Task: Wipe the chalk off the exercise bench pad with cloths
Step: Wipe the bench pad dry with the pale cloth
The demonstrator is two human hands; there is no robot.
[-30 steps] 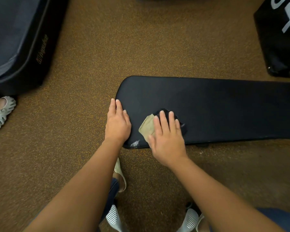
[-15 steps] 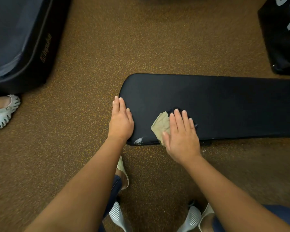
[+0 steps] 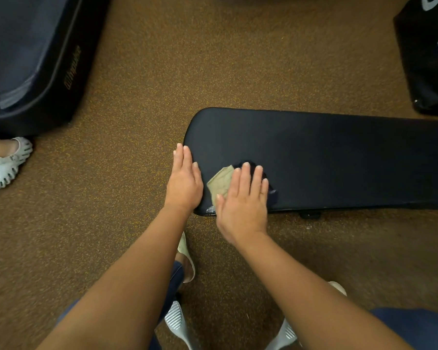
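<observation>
The black bench pad (image 3: 339, 157) stretches from frame centre to the right edge over the speckled brown floor (image 3: 162, 84). The right hand (image 3: 243, 200), fingers spread, presses a tan cloth (image 3: 220, 181) flat near the pad's lower left corner, beside a chalk smear (image 3: 210, 210). The left hand (image 3: 185, 183) lies flat, fingers together, on the pad's rounded end. A dark machine base (image 3: 36, 59) fills the upper left, a white sandal (image 3: 3, 165) below it.

A brown speckled floor (image 3: 142, 102) carries everything. A dark padded mat (image 3: 33, 56) lies at its far left corner, a white perforated shoe (image 3: 3, 164) just beside it. A black bag (image 3: 427, 46) sits at the far right corner.
</observation>
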